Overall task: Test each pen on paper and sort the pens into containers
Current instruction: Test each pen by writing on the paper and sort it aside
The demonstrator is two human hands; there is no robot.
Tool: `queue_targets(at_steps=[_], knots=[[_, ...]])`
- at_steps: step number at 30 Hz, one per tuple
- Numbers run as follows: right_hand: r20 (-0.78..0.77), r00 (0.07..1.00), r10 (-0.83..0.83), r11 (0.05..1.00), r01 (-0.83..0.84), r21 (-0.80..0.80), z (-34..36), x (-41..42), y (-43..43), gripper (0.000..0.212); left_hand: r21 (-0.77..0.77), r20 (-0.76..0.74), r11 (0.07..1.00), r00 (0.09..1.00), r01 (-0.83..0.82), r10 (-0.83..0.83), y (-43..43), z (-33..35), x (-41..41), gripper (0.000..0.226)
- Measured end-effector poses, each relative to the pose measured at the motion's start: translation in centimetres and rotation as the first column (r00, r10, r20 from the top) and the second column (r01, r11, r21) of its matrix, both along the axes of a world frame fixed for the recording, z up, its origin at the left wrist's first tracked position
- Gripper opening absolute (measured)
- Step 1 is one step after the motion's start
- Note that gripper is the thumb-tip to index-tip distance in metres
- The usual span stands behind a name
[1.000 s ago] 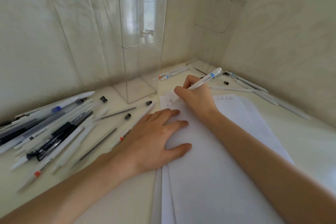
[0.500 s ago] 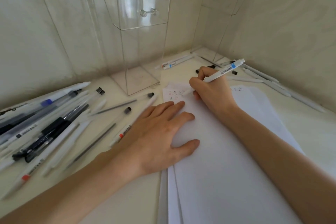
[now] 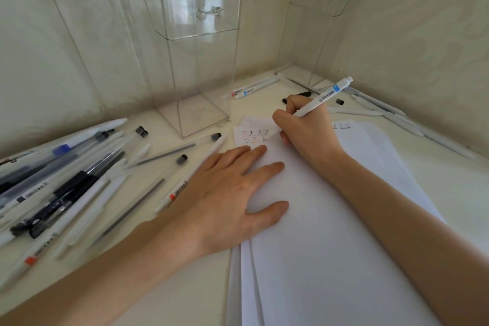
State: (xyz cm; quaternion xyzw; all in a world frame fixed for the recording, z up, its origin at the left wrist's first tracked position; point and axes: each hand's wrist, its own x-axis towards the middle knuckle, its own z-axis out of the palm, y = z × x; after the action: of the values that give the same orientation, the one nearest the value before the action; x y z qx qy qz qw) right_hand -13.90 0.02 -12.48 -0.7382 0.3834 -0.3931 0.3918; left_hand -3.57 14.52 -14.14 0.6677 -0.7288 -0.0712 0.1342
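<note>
Since the earlier picture, the right hand point(image 3: 307, 127) is sitting a little further right on the paper point(image 3: 330, 233), and one more mark is showing in the second row.

From the head camera, the right hand's fingers point(image 3: 280, 118) are wrapping tight around a white pen point(image 3: 320, 102) low on its barrel. Its tip is touching the small top sheet point(image 3: 251, 130), and its blue-banded end is pointing up toward the corner. The left hand point(image 3: 225, 193) is lying flat and open on the paper, holding nothing, just pressing the sheets down.

I think the pen is light and stiff, with a smooth barrel that could slip, so holding it low near the tip looks best. The paper is thin and slides easily.

Two clear boxes are standing on the desk point(image 3: 185, 286): a near box point(image 3: 195, 74) and a far box point(image 3: 312, 42), both looking empty. Many pens are lying in a pile point(image 3: 66, 180) on the left, too blurry to count. Two pens point(image 3: 251, 88) are lying between the boxes. More pens point(image 3: 391, 116) are lying along the right wall.
</note>
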Motion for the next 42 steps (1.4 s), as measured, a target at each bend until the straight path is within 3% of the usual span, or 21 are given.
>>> queue_targets(at_steps=[23, 28, 30, 31, 33, 36, 38, 42], knots=[[0.0, 1.0, -0.007, 1.0, 0.007, 0.021, 0.2, -0.1, 0.2, 0.034, -0.081, 0.013, 0.997, 1.0, 0.018, -0.017, -0.1, -0.3, 0.1, 0.08], [0.055, 0.998, 0.017, 0.995, -0.022, 0.097, 1.0, -0.7, 0.5, 0.031, -0.164, -0.191, 0.986, 0.982, -0.028, -0.004, -0.4, -0.3, 0.3, 0.071], [0.08, 0.995, 0.061, 0.994, -0.068, 0.087, 1.0, -0.8, 0.1, 0.011, -0.206, -0.304, 0.976, 0.953, -0.069, 0.003, -0.3, -0.1, 0.4, 0.063], [0.084, 0.992, 0.093, 0.992, -0.099, 0.08, 1.0, -0.9, -0.1, 0.012, -0.22, -0.352, 0.971, 0.936, -0.096, 0.013, -0.3, 0.0, 0.4, 0.058], [0.135, 0.979, 0.152, 0.979, -0.168, 0.115, 0.8, -1.0, -0.4, 0.034, -0.22, -0.446, 0.962, 0.894, -0.161, 0.047, -0.3, 0.1, 0.4, 0.053], [0.378, 0.901, 0.212, 0.916, -0.318, 0.244, 1.1, -1.2, -0.2, 0.032, -0.221, -0.552, 0.947, 0.831, -0.232, 0.074, -0.3, 0.0, 0.5, 0.075], [0.442, 0.863, 0.246, 0.882, -0.388, 0.268, 1.3, -1.1, 0.0, 0.024, -0.262, -0.527, 0.943, 0.849, -0.203, 0.036, -0.3, 0.0, 0.6, 0.074], [0.411, 0.8, 0.437, 0.78, -0.564, 0.269, 1.5, -1.0, 0.9, 0.024, -0.335, -0.398, 0.941, 0.912, -0.042, -0.102, -0.1, 0.2, 0.8, 0.056]])
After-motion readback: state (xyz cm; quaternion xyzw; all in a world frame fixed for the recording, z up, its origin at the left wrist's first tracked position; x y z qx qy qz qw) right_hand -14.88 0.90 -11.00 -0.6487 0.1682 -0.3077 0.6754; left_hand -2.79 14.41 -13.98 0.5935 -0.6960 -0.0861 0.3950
